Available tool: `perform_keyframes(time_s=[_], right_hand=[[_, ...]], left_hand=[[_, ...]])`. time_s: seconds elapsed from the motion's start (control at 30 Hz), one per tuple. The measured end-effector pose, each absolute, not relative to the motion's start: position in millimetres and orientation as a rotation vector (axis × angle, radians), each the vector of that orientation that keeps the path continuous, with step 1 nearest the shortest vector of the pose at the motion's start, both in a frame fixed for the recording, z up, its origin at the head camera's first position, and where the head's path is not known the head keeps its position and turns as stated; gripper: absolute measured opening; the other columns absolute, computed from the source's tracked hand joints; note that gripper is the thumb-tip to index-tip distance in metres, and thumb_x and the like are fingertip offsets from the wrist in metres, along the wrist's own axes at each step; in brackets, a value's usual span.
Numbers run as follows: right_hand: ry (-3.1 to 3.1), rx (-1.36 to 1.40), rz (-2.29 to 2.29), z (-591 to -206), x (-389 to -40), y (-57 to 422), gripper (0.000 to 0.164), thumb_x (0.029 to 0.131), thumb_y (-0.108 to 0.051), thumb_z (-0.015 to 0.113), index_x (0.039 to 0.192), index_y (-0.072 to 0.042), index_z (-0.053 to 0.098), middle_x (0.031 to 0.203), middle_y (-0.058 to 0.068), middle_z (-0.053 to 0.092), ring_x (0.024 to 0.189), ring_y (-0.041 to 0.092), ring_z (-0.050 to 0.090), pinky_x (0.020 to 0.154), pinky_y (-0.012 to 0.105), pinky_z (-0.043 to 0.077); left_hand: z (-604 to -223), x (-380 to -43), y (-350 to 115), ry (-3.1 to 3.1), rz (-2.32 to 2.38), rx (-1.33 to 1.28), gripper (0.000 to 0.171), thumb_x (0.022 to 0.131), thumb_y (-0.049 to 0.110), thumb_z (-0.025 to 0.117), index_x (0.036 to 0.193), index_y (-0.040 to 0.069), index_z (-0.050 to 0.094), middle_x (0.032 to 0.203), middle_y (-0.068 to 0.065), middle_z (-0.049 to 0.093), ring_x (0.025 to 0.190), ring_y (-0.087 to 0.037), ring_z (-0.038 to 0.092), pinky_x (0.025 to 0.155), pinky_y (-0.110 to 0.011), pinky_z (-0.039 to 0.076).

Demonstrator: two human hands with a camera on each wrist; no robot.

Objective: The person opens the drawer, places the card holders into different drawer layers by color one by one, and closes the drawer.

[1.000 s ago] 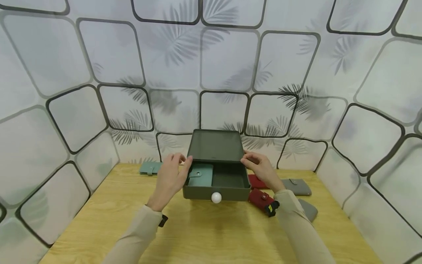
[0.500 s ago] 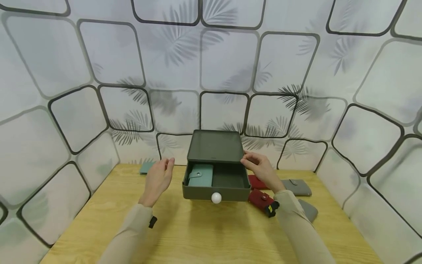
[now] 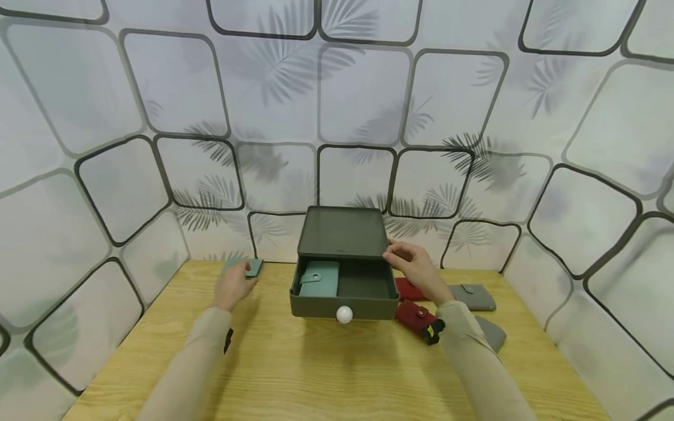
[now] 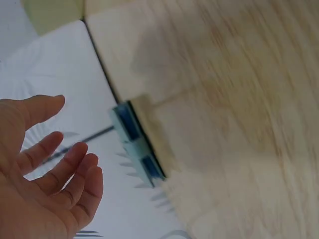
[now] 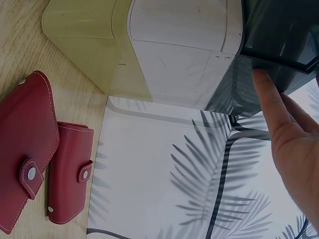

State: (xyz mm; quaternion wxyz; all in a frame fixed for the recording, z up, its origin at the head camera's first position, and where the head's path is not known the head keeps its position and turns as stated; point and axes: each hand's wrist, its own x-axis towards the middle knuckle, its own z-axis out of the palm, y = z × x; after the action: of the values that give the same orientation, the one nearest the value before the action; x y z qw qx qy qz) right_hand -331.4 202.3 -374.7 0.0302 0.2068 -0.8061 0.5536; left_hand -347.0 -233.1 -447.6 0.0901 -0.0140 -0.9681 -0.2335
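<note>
The left hand [image 3: 233, 286] reaches toward one o'clock, fingers loosely bent and holding nothing. Near it, at one o'clock, a teal wallet [image 3: 255, 268] lies on the table [image 3: 316, 374], apart from the fingertips. The right hand [image 3: 416, 272], angled toward eleven o'clock, grips nothing; its straight index finger touches the dark box [image 3: 343, 231] at nine o'clock. The drawer [image 3: 316, 307] juts toward six o'clock, a wallet with a snap strap [image 3: 326, 279] inside.

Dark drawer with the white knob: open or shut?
Open: the dark drawer juts forward from under the unit's top, showing a teal wallet inside.
</note>
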Motion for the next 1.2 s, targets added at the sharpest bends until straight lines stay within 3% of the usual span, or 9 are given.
perform_keyframes(time_s=[0.1,0.4,0.6,0.9,1.2], right_hand=[[-2.498,0.637,1.692,-376.2,-330.8,201.6,0.036,0.096,-0.035,0.064,0.110,-0.002,0.065,0.156,0.009,0.039,0.136,0.029,0.049,0.099,0.047,0.053],[-2.505,0.633,1.677,-378.9,-328.0,199.3,0.036,0.096,-0.035,0.063,0.110,-0.003,0.065,0.155,0.010,0.039,0.134,0.030,0.050,0.098,0.044,0.054],[-2.483,0.597,1.691,-379.9,-328.3,204.0,0.034,0.096,-0.034,0.065,0.108,-0.003,0.065,0.154,0.008,0.041,0.133,0.028,0.051,0.098,0.045,0.054],[-2.491,0.621,1.701,-377.2,-328.8,202.8,0.036,0.096,-0.036,0.064,0.109,-0.003,0.064,0.156,0.008,0.039,0.135,0.028,0.049,0.100,0.046,0.053],[-2.497,0.666,1.651,-374.2,-332.0,203.5,0.033,0.097,-0.034,0.063,0.109,-0.003,0.064,0.156,0.010,0.039,0.137,0.028,0.047,0.097,0.040,0.055]], left_hand=[[-454.7,-351.7,-244.2,-2.912,-0.672,-0.054,0.038,0.089,0.012,0.068,0.119,-0.008,0.056,0.108,-0.029,0.065,0.088,-0.036,0.065,0.071,-0.048,0.057],[-465.9,-363.5,-266.2,-3.063,-0.670,0.012,0.057,0.087,0.011,0.072,0.134,-0.007,0.046,0.131,-0.038,0.048,0.115,-0.054,0.051,0.084,-0.060,0.053],[-470.9,-376.7,-270.5,-3.121,-0.678,0.039,0.073,0.087,0.026,0.075,0.142,-0.005,0.039,0.138,-0.041,0.037,0.122,-0.058,0.043,0.090,-0.066,0.049],[-469.1,-372.9,-274.8,-3.202,-0.737,0.097,0.080,0.095,0.034,0.064,0.153,-0.002,0.021,0.147,-0.044,0.019,0.131,-0.063,0.025,0.101,-0.073,0.036],[-467.8,-371.7,-273.9,-3.209,-0.746,0.136,0.078,0.094,0.031,0.065,0.153,0.002,0.024,0.145,-0.044,0.024,0.129,-0.063,0.029,0.098,-0.073,0.038]])
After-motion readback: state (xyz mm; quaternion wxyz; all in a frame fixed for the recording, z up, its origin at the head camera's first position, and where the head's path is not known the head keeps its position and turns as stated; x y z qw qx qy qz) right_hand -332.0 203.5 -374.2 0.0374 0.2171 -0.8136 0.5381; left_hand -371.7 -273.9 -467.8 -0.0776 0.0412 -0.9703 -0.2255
